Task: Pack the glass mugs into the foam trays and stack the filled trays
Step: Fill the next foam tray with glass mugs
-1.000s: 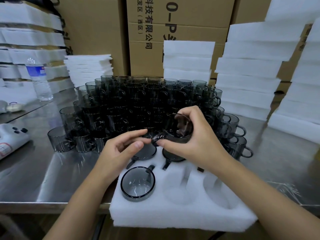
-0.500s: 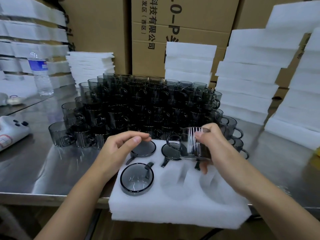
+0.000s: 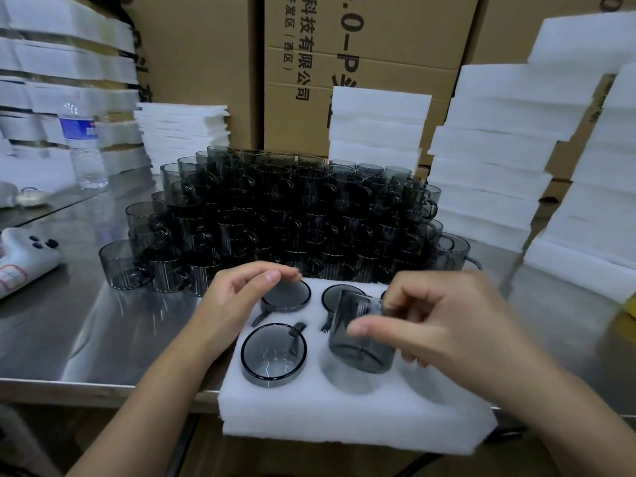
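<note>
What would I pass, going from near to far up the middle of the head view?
Foam tray → mug pile → foam stack → cardboard boxes.

Shiny steel table (image 3: 69, 321) stands before stacked cardboard boxes (image 3: 361, 46).

Glossy smoked-glass mugs (image 3: 296, 215) sit on a reflective steel table (image 3: 69, 325) beside matt white foam tray (image 3: 344, 407).
</note>
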Available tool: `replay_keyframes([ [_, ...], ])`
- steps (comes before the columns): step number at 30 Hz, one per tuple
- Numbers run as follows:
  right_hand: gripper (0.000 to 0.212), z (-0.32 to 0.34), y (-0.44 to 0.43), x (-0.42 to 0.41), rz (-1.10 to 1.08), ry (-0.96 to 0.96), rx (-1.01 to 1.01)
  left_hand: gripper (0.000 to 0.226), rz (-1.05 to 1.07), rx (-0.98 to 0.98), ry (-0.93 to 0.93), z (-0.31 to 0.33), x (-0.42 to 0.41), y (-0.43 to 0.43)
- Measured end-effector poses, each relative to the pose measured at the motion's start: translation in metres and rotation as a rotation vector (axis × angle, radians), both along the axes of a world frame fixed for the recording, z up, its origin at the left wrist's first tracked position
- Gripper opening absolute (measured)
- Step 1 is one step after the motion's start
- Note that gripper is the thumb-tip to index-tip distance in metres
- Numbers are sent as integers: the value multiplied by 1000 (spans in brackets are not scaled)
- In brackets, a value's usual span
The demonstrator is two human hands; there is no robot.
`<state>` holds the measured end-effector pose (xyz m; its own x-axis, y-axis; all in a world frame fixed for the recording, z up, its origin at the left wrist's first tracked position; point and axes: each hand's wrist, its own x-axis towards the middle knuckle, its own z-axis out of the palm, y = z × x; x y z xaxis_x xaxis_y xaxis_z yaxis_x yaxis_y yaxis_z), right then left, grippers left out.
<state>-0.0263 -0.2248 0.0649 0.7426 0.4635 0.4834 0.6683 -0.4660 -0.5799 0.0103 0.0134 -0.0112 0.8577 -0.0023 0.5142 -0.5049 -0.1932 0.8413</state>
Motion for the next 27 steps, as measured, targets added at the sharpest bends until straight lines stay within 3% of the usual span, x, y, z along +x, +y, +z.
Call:
replay_keyframes([
  [4,45,-6,7,-8,22,-245,-150,42,-5,13,-5,0,0,0],
  [9,27,-4,6,-15,40,-260,-170,43,-5,13,-1,0,1,1],
  [15,35,-9,7,-16,-42,-508,-354,42,0,17,-5,0,1,1],
  [27,27,-26,8,-13,42,-673,-347,40,-7,15,-2,-2,2,2],
])
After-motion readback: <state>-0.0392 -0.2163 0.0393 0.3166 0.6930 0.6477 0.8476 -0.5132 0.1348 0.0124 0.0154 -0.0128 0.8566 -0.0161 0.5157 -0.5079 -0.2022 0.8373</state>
